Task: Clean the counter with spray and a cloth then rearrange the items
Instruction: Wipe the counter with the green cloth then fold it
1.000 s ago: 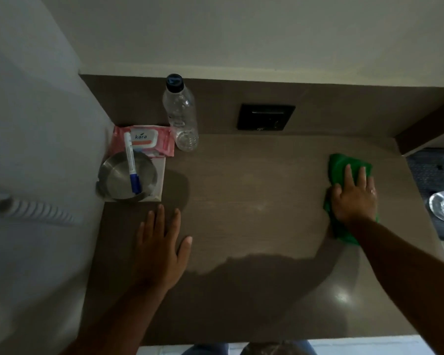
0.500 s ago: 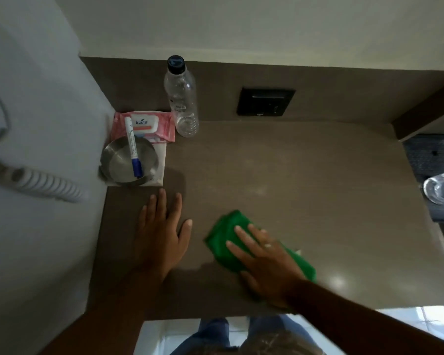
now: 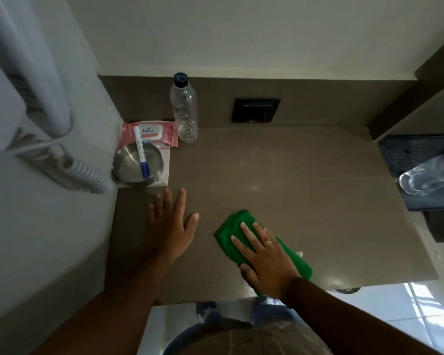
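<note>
Here, green cloth [image 3: 231,229], folded, apparently creased, under right hand [image 3: 268,262]

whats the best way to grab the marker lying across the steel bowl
Pinch the marker from above by its white barrel, near the middle, fingers on its two long sides. It lies bridged over the steel bowl, blue cap toward the person, so the barrel probably has open space beneath it. The clear bottle stands to the right, so coming straight down looks safest.

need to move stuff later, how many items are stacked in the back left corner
4: bottle at the back wall, wipes pack beside it, steel bowl in front on a white card, marker across the bowl. Nothing else visible.
</note>
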A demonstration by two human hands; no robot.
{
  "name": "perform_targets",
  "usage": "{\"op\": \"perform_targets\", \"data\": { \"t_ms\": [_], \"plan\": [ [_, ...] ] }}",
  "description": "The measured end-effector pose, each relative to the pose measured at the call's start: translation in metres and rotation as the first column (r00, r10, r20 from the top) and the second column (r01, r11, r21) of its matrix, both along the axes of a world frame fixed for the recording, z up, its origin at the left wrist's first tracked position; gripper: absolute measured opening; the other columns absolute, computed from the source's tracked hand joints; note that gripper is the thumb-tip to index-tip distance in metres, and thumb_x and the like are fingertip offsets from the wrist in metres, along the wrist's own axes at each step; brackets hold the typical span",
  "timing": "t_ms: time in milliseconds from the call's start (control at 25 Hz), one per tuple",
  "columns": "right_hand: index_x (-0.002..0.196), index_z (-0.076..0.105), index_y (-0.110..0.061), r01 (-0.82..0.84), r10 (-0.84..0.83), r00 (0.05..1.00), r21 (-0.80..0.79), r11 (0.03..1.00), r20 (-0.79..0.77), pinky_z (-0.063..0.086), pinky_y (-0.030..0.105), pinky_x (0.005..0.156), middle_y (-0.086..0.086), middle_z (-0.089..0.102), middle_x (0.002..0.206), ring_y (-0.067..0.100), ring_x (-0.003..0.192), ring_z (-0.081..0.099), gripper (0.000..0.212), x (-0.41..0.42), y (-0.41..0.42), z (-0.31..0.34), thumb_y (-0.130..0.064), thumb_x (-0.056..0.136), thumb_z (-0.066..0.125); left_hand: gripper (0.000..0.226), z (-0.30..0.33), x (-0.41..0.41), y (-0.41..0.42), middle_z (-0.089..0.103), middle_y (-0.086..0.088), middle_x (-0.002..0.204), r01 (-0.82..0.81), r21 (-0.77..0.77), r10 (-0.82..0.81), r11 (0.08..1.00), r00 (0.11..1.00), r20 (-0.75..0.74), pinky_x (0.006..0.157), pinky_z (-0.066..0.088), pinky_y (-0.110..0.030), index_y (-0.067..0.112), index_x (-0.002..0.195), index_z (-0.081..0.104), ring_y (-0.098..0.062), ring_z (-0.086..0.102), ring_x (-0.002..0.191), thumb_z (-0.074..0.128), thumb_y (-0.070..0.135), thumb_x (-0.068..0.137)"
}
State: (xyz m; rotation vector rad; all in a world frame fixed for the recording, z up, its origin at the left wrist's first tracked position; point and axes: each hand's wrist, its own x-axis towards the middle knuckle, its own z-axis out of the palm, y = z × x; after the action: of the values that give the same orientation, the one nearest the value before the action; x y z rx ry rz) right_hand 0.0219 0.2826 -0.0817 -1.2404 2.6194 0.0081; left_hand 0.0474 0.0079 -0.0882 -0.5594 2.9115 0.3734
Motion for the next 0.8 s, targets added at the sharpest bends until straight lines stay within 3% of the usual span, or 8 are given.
{"op": "perform_targets", "data": {
  "t_ms": [120, 240, 320, 360, 440, 560, 680, 800],
  "plan": [
    [0.155, 0.013, -0.028, 0.062, -0.056, 0.994, -0.068, 0.996, 0.093, 0.009, 0.051, 0.121, 0.006, 0.008, 0.162, 0.027, 0.149, 0.006, 0.065, -0.003, 0.006, 0.008, -0.055, 0.097, 0.028, 0.065, 0.016, -0.01, 0.028, 0.022, -0.008, 0.161, 0.229, -0.041, -0.23, 0.973, 0.973, -0.032, 0.118, 0.008, -0.06, 0.037, 0.138, 0.045, -0.034, 0.01, 0.149, 0.025, 0.073, 0.088],
    [0.154, 0.012, -0.027, 0.459, -0.42, 0.873, -0.127, 0.879, 0.249, 0.025, 0.05, 0.117, 0.002, 0.024, 0.159, 0.022, 0.143, 0.026, 0.074, -0.005, 0.028, 0.02, -0.054, 0.091, 0.041, 0.055, 0.035, -0.034, 0.072, 0.028, -0.005, 0.159, 0.383, -0.072, -0.381, 0.921, 0.924, 0.045, 0.118, 0.003, -0.058, 0.034, 0.105, 0.064, -0.033, 0.01, 0.149, 0.037, 0.077, 0.082],
    [0.152, 0.015, -0.026, 0.586, -0.518, 0.778, -0.111, 0.803, 0.357, 0.033, 0.047, 0.112, 0.0, 0.037, 0.151, 0.02, 0.134, 0.038, 0.085, -0.009, 0.043, 0.029, -0.058, 0.084, 0.054, 0.039, 0.048, -0.049, 0.093, 0.044, -0.003, 0.148, 0.385, 0.079, -0.391, 0.92, 0.915, 0.101, 0.118, 0.018, -0.052, 0.032, 0.097, 0.062, -0.028, 0.033, 0.14, 0.05, 0.067, 0.084],
    [0.152, 0.015, -0.026, 0.616, -0.517, 0.728, -0.099, 0.782, 0.451, 0.035, 0.046, 0.111, -0.001, 0.04, 0.148, 0.019, 0.132, 0.041, 0.093, -0.014, 0.051, 0.036, -0.06, 0.079, 0.061, 0.031, 0.059, -0.055, 0.1, 0.056, -0.001, 0.132, 0.372, 0.229, -0.402, 0.9, 0.91, 0.099, 0.111, 0.034, -0.047, 0.033, 0.093, 0.057, -0.021, 0.05, 0.123, 0.054, 0.063, 0.085],
    [0.15, 0.023, -0.026, 0.689, -0.413, 0.557, -0.123, 0.714, 0.72, 0.043, 0.044, 0.107, -0.002, 0.048, 0.143, 0.014, 0.127, 0.05, 0.101, -0.03, 0.059, 0.054, -0.058, 0.07, 0.075, 0.022, 0.089, -0.062, 0.114, 0.061, 0.009, 0.094, 0.4, 0.515, -0.465, 0.758, 0.885, -0.003, 0.084, 0.053, -0.038, 0.035, 0.084, 0.048, -0.008, 0.058, 0.085, 0.061, 0.053, 0.086],
    [0.131, 0.05, -0.021, 0.738, -0.099, 0.281, -0.149, 0.659, 0.955, 0.052, 0.043, 0.099, 0.003, 0.065, 0.126, 0.018, 0.113, 0.064, 0.062, -0.048, 0.068, 0.082, -0.024, 0.077, 0.081, 0.023, 0.149, -0.078, 0.141, 0.051, 0.011, 0.068, 0.532, 0.649, -0.582, 0.545, 0.797, -0.164, 0.061, 0.042, -0.021, 0.027, 0.078, 0.049, -0.002, 0.046, 0.061, 0.07, 0.029, 0.087],
    [0.126, 0.058, -0.004, 0.822, 0.144, 0.135, -0.192, 0.536, 0.98, 0.047, 0.046, 0.103, 0.015, 0.065, 0.126, 0.03, 0.116, 0.062, 0.06, -0.06, 0.09, 0.096, -0.013, 0.072, 0.083, 0.022, 0.201, -0.109, 0.159, 0.047, 0.009, 0.059, 0.544, 0.651, -0.544, 0.53, 0.807, -0.23, 0.052, 0.033, -0.025, 0.023, 0.078, 0.051, -0.006, 0.04, 0.055, 0.07, 0.022, 0.089],
    [0.118, 0.063, -0.002, 0.89, 0.27, 0.035, -0.153, 0.43, 0.962, 0.055, 0.04, 0.09, 0.017, 0.069, 0.116, 0.029, 0.103, 0.068, 0.068, -0.074, 0.135, 0.103, -0.02, 0.059, 0.091, 0.019, 0.221, -0.143, 0.166, 0.051, -0.003, 0.067, 0.495, 0.586, -0.443, 0.642, 0.863, -0.244, 0.057, 0.033, -0.028, 0.014, 0.082, 0.056, -0.014, 0.045, 0.061, 0.068, 0.026, 0.09]
  ]
}}
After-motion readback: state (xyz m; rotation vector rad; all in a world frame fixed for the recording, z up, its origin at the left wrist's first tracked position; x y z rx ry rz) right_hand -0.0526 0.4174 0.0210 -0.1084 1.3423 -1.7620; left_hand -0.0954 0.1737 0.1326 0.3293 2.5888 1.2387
